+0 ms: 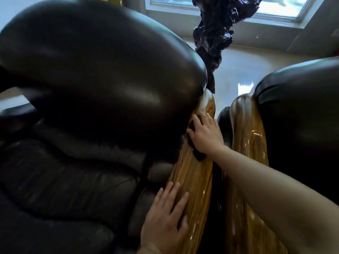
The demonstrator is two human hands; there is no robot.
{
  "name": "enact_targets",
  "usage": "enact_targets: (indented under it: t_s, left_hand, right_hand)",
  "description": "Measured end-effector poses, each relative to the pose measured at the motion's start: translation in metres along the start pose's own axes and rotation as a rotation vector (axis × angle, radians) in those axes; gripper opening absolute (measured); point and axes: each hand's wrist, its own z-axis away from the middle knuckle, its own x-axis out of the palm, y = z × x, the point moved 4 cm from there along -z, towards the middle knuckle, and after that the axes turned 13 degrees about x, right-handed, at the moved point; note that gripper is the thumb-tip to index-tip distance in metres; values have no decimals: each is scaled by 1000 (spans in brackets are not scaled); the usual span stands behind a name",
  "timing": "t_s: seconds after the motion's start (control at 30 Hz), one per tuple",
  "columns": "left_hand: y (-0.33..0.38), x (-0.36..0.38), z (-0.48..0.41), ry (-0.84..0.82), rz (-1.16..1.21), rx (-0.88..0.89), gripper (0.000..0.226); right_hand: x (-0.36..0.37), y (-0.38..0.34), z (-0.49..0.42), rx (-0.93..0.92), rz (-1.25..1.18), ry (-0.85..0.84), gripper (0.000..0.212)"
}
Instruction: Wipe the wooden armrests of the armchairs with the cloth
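Observation:
Two glossy, striped wooden armrests run side by side: the left armchair's armrest (194,173) and the right armchair's armrest (247,143). My right hand (206,134) presses a dark cloth (198,155) flat against the upper part of the left armrest, beside the black leather backrest (102,70). Most of the cloth is hidden under the palm; bits show at the fingers and below the wrist. My left hand (167,215) rests flat with fingers spread on the lower part of the same armrest, holding nothing.
The left armchair's black leather seat (64,189) fills the lower left. The right armchair's black backrest (300,110) stands at the right. A dark gnarled wood sculpture (216,33) rises behind the armrests, on a shiny pale floor (242,70) under a window (220,4).

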Motion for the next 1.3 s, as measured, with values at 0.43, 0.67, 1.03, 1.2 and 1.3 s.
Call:
enact_targets:
  t_s: [0.43,0.67,1.03,1.2,1.3]
  left_hand:
    - [1,-4,-1,-72,-80,-26,58]
    - [1,-1,-1,-94,-44,-55,59]
    - [-2,-2,4,-21,-18,-183,40]
    - [3,-7,8,-30,-9,-160,42]
    - [-1,-13,47,-118,4,-265,61]
  right_hand:
    - [2,-14,65,-346,-107,-64,56]
    - [2,0,67,-210,-60,9,57]
    - [25,-15,154,-209,-115,68,52]
    - [17,-17,134,-65,-84,85,54]
    - [23,-25,161,21,-88,123,55]
